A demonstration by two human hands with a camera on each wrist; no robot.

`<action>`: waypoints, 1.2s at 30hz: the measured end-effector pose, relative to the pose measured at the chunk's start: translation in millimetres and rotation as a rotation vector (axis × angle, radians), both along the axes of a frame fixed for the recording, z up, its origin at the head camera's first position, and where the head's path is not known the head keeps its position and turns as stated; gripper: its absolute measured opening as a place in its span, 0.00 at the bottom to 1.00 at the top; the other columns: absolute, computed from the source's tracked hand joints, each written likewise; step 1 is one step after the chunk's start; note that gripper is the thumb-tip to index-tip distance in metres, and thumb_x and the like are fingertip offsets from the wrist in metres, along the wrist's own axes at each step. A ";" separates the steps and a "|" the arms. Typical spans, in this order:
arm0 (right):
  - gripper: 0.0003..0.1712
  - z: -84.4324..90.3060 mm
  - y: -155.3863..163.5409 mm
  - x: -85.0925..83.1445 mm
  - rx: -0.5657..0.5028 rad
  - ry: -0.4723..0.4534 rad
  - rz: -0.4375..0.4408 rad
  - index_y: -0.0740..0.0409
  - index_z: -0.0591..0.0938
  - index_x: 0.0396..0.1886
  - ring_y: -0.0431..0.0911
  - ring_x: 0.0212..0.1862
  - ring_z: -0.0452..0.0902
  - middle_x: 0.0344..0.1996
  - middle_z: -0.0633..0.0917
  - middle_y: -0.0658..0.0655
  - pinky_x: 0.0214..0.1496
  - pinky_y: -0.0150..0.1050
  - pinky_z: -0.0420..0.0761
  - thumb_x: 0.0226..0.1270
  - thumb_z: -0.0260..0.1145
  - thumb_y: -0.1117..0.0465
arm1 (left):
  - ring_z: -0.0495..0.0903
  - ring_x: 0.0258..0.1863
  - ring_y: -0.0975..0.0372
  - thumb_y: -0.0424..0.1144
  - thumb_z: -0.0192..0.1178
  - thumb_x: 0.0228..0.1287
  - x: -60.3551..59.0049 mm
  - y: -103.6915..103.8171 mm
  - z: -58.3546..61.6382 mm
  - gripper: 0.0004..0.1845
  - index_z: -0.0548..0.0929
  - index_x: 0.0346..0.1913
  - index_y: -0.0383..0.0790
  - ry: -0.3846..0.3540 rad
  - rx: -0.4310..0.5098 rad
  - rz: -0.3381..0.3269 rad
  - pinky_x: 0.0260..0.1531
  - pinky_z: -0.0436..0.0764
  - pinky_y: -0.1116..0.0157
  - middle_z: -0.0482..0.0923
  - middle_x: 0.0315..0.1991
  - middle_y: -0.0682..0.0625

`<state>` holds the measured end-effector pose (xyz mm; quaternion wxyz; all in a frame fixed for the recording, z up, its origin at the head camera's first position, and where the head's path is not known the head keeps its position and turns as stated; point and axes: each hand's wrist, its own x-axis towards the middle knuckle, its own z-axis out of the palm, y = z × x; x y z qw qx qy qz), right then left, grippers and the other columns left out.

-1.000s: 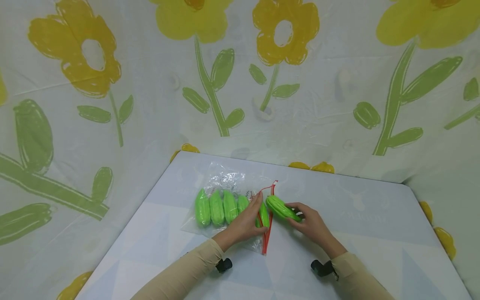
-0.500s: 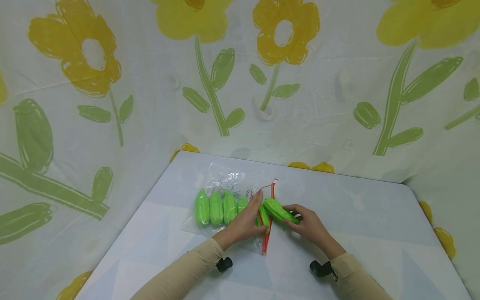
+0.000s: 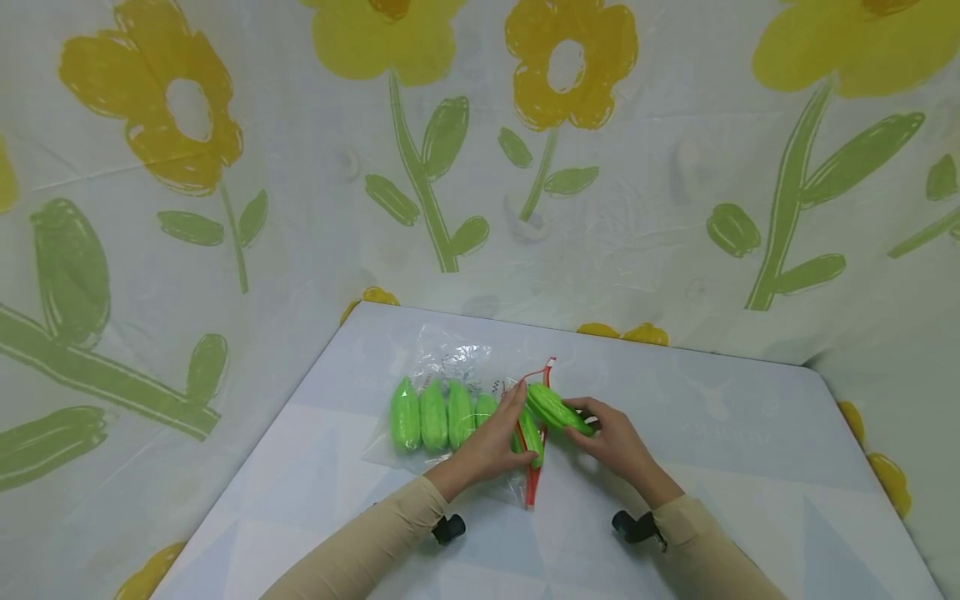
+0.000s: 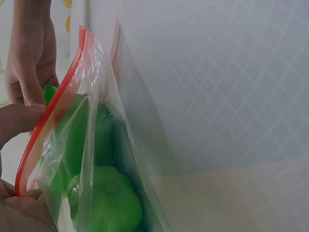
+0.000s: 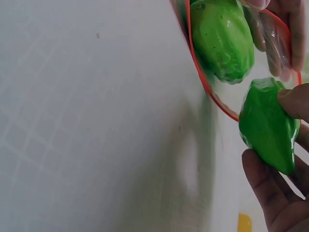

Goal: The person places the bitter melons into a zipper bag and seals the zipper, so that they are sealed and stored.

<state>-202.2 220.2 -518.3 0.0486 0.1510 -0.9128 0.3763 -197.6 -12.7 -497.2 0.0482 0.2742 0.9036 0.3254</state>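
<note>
A clear zip bag (image 3: pixel 450 358) with a red-edged mouth lies on the table, holding several bright green, ridged bitter melons (image 3: pixel 405 417) side by side. My left hand (image 3: pixel 487 446) grips the bag at its mouth, which gapes; in the left wrist view its thumb lies against the red zip strip (image 4: pixel 58 104). Another melon (image 5: pixel 222 41) is just inside the opening. My right hand (image 3: pixel 618 437) holds one bitter melon (image 3: pixel 557 408) by its near end, thumb on one side and fingers on the other. The far tip of that melon is right at the mouth.
The pale patterned table (image 3: pixel 675 467) extends to the right and in front of the bag. A curtain with flowers (image 3: pixel 637 208) hangs behind the table's far edge. Small black cameras (image 3: pixel 633 527) are strapped at both wrists.
My right hand has moved slightly left, bringing its bitter melon closer to the bag's mouth. The left hand and the bag stay almost still.
</note>
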 end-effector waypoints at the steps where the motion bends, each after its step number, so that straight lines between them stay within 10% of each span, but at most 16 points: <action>1: 0.24 -0.1 -0.8 -1.3 -0.001 0.004 -0.002 0.47 0.77 0.53 0.39 0.43 0.76 0.48 0.81 0.45 0.42 0.36 0.81 0.55 0.70 0.55 | 0.43 0.72 0.56 0.47 0.69 0.50 -0.2 -0.1 -0.2 0.60 0.33 0.73 0.46 0.002 -0.001 -0.001 0.66 0.58 0.57 0.36 0.74 0.49; 36: 0.21 -0.4 -29.1 -18.6 -0.101 0.034 -0.057 0.49 0.79 0.48 0.43 0.47 0.75 0.45 0.77 0.48 0.45 0.40 0.81 0.55 0.69 0.49 | 0.54 0.69 0.55 0.47 0.68 0.53 -1.1 -0.5 6.2 0.59 0.30 0.72 0.53 0.023 -0.028 -0.010 0.60 0.68 0.58 0.34 0.74 0.55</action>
